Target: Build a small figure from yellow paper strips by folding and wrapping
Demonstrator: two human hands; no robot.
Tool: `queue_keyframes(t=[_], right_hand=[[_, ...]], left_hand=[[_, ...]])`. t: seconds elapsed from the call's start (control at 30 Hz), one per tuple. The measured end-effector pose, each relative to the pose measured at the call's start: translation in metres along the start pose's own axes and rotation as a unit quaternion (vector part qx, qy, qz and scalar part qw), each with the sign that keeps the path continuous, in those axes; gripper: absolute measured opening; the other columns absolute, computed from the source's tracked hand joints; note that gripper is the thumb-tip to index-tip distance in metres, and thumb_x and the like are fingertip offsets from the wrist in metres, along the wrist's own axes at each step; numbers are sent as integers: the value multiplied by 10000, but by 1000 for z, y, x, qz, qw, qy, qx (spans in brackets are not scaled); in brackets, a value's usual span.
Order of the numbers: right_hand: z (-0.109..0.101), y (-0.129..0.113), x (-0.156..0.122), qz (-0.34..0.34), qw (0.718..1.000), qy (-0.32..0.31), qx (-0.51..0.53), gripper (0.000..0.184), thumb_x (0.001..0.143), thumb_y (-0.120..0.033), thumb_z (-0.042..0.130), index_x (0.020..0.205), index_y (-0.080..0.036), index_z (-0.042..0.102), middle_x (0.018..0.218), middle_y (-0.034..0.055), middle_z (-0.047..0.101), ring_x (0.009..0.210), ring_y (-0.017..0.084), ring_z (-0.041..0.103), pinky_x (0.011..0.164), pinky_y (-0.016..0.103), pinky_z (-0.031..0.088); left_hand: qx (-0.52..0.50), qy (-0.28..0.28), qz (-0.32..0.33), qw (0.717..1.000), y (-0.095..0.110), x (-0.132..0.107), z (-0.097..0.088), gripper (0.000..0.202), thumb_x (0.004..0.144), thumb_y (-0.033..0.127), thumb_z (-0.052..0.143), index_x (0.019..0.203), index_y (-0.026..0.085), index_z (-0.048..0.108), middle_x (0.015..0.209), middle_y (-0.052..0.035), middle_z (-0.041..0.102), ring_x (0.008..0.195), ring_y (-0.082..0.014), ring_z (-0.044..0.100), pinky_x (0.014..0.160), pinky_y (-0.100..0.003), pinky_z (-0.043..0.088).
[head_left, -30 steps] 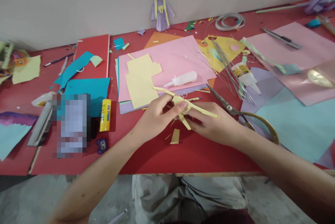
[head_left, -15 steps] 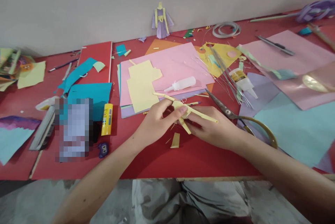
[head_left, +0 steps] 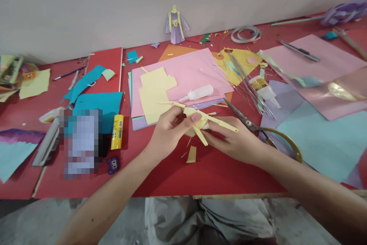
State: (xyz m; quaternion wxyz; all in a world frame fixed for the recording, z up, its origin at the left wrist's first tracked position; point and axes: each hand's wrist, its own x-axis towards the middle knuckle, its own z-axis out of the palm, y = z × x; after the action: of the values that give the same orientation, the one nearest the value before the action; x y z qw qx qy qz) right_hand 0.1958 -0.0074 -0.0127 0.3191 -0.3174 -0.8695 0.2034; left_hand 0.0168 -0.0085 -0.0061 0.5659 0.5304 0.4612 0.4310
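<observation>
Pinching 1 pale yellow paper figure [head_left: 190, 112] with the left hand [head_left: 169, 132] and holding it in the right hand [head_left: 238, 138] too, above the red table [head_left: 172, 180], between the yellow glue stick [head_left: 117, 132] and the scissors [head_left: 249, 124]

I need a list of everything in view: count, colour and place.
table: one, red, centre
wall: one, grey, behind
paper doll: one, purple and yellow, against wall
paper sheets: many, mixed, across table
scraps: many, mixed, scattered
paper piece: one, pale yellow, centre
bottles: two, white, middle and right
glue stick: one, yellow, left
scissors: one, dark and yellowish, right
knife: one, grey, right
wires: several, silver, right
coil: one, whitish, back right
bundle: one, purple, far right
pixelated thing: one, bluish, left
other objects: several, mixed, mostly left
trousers: one, grey, below
left grip: one, bare, on paper piece
right grip: one, bare, on paper piece
forearms: two, bare, front
</observation>
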Motion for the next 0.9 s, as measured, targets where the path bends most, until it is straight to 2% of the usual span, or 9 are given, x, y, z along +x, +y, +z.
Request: queue_keyframes(t=[0.2, 0.3, 0.43, 0.6, 0.9], right_hand=[[-4, -3, 0, 20, 998, -12, 50, 255, 971, -183, 422, 724, -190, 485, 609, -34, 465, 537, 92, 405, 532, 228, 321], [-6, -3, 0, 24, 998, -17, 59, 287, 991, -213, 378, 725, -193, 485, 609, -28, 459, 539, 99, 408, 537, 237, 328], [-5, -2, -1, 11, 999, -9, 39, 269, 986, -257, 409, 731, -195, 471, 615, -26, 462, 542, 100, 415, 523, 237, 325], [-1, 1, -1, 0, 1000, 0, 31, 222, 977, -224, 432, 766, -184, 489, 632, -28, 492, 554, 91, 444, 535, 226, 342], [0, 1, -3, 27, 998, -3, 50, 222, 965, -194, 456, 745, -184, 478, 633, -29, 488, 556, 86, 444, 541, 224, 340]], left_hand=[[-28, 26, -16, 999, -4, 2, -1, 308, 793, 441, 689, 752, 184, 525, 706, 18, 508, 667, -105, 493, 571, -221, 412], [-38, 21, -31, 999, -3, 1, 0, 344, 787, 460, 688, 728, 186, 488, 685, 23, 474, 640, -103, 470, 541, -224, 389], [-36, 11, -33, 999, -4, 1, 0, 401, 780, 466, 693, 674, 187, 424, 669, 26, 423, 623, -99, 424, 522, -231, 352], [-27, -1, -33, 999, -6, 1, 0, 460, 786, 470, 688, 637, 188, 356, 649, 32, 348, 599, -95, 365, 511, -239, 318], [3, -7, -25, 1000, -3, 0, 1, 424, 801, 458, 674, 637, 186, 393, 647, 31, 367, 593, -95, 370, 510, -243, 321]])
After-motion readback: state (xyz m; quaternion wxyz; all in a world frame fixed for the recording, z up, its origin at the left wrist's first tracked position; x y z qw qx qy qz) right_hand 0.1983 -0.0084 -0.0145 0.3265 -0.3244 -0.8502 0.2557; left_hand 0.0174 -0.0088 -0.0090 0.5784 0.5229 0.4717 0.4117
